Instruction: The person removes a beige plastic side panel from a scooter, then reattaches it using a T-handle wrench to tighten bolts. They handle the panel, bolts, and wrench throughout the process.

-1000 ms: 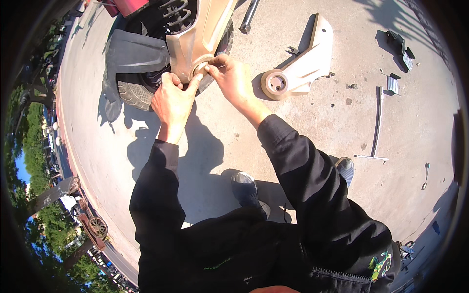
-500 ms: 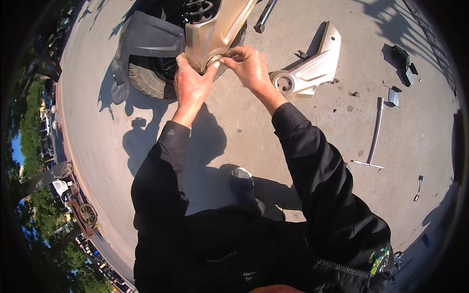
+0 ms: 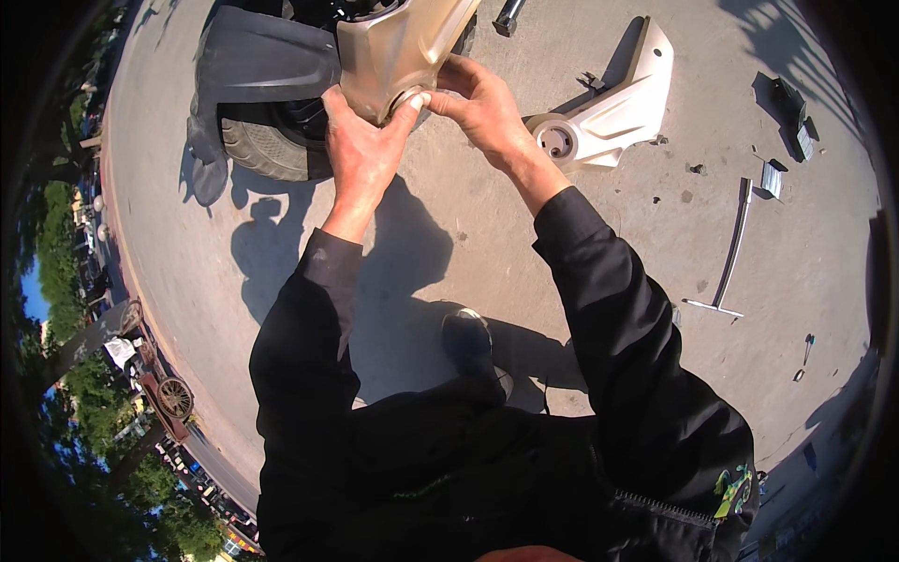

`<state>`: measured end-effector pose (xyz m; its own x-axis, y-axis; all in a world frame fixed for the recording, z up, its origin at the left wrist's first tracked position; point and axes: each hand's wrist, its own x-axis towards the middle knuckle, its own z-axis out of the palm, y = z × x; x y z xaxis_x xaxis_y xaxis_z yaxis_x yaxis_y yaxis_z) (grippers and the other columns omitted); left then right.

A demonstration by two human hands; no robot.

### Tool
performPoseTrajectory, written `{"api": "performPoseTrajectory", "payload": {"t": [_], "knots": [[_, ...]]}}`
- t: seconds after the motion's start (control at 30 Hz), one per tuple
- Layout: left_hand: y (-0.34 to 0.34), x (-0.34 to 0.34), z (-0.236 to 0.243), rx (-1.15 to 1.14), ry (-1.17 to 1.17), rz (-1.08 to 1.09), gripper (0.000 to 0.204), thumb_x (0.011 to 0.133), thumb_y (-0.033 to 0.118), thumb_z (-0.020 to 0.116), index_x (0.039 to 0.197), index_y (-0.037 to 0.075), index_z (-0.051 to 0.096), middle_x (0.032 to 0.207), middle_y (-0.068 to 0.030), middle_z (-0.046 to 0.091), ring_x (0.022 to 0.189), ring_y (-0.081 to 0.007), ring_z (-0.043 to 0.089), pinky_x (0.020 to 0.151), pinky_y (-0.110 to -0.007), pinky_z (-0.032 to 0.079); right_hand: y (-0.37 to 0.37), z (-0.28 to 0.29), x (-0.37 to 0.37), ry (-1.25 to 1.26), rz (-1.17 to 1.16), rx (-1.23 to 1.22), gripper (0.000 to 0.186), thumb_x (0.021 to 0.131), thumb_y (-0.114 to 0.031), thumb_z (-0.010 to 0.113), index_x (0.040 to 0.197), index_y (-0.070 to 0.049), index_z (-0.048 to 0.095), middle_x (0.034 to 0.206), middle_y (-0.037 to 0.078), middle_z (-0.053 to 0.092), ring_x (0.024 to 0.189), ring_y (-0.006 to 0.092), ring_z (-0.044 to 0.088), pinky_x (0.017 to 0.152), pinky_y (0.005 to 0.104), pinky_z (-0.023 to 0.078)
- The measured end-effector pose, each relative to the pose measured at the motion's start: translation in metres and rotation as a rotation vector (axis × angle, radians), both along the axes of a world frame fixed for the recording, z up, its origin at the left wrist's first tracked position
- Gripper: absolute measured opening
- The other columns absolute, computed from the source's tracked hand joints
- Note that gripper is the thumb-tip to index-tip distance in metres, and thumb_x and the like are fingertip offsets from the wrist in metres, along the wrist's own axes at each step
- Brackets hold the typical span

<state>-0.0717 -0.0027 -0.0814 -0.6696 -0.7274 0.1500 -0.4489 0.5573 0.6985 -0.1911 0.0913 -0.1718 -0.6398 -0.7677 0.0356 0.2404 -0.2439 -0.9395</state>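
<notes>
A gold-coloured panel (image 3: 386, 58) with a round ring-shaped opening (image 3: 405, 96) at its lower end sits beside the tyre (image 3: 272, 150) of a vehicle. My left hand (image 3: 363, 150) grips the panel's lower left edge, its thumb up against the ring. From the right, my right hand (image 3: 482, 108) holds the same end. Its thumb presses at the ring, meeting the left thumb, while its fingers curl behind the panel and are partly hidden. Whether a small part sits between the thumbs I cannot tell.
A black mudguard (image 3: 267, 61) covers the tyre. To the right on the concrete lie a similar pale gold panel (image 3: 609, 122), a T-handled wrench (image 3: 730, 253), a dark bracket (image 3: 787, 112), a small screwdriver-like tool (image 3: 808, 349) and a black tube (image 3: 508, 17).
My right hand has shifted from a fingertip pinch at the ring to fingers reaching behind the panel, thumb in front. My left hand keeps its grip. The whole view has shifted slightly.
</notes>
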Motion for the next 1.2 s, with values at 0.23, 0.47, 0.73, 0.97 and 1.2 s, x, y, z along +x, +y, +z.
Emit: {"api": "performPoseTrajectory", "payload": {"t": [0.23, 0.47, 0.73, 0.97, 1.2], "knots": [[-0.002, 0.005, -0.009, 0.117, 0.168, -0.123, 0.071, 0.088, 0.025, 0.084, 0.133, -0.007, 0.04, 0.124, -0.0215, 0.062, 0.111, -0.0258, 0.064, 0.092, -0.037, 0.053, 0.003, 0.015, 0.019, -0.554, 0.147, -0.229, 0.085, 0.091, -0.017, 0.077, 0.16, -0.005, 0.029, 0.154, 0.013, 0.048, 0.137, 0.0237, 0.05, 0.113, 0.0422, 0.042], [-0.007, 0.009, -0.011, 0.094, 0.136, -0.14, 0.073, 0.09, 0.017, 0.081, 0.141, -0.007, 0.034, 0.124, -0.019, 0.061, 0.11, -0.0218, 0.063, 0.091, -0.034, 0.054, -0.005, 0.031, 0.031, -0.716, 0.102, -0.207, 0.07, 0.099, -0.014, 0.058, 0.162, -0.018, 0.028, 0.15, 0.003, 0.046, 0.134, 0.0174, 0.046, 0.113, 0.0475, 0.037], [-0.009, 0.01, -0.019, 0.01, 0.066, -0.077, 0.081, 0.086, 0.016, 0.082, 0.144, -0.008, 0.029, 0.127, -0.026, 0.06, 0.115, -0.0335, 0.063, 0.097, -0.042, 0.051, -0.02, 0.037, 0.047, -0.708, -0.041, -0.165, 0.058, 0.098, -0.011, 0.055, 0.154, -0.018, 0.041, 0.13, -0.001, 0.056, 0.113, 0.0123, 0.053, 0.101, 0.0432, 0.045], [-0.009, 0.003, -0.018, -0.041, 0.026, -0.034, 0.073, 0.086, 0.023, 0.081, 0.136, -0.005, 0.036, 0.125, -0.0285, 0.063, 0.116, -0.0378, 0.065, 0.098, -0.044, 0.051, -0.023, 0.042, 0.033, -0.641, -0.045, -0.088, 0.052, 0.094, -0.004, 0.054, 0.145, -0.003, 0.048, 0.115, 0.007, 0.063, 0.085, 0.0093, 0.059, 0.071, 0.0261, 0.05], [-0.009, 0.006, -0.023, -0.11, -0.003, -0.042, 0.077, 0.086, 0.028, 0.084, 0.135, -0.005, 0.034, 0.124, -0.0288, 0.063, 0.116, -0.0401, 0.065, 0.097, -0.046, 0.051, -0.029, 0.053, 0.043, -0.618, -0.167, -0.065, 0.027, 0.097, -0.007, 0.051, 0.123, -0.009, 0.057, 0.093, 0.0, 0.061, 0.072, 0.0096, 0.055, 0.065, 0.0296, 0.049]]}}
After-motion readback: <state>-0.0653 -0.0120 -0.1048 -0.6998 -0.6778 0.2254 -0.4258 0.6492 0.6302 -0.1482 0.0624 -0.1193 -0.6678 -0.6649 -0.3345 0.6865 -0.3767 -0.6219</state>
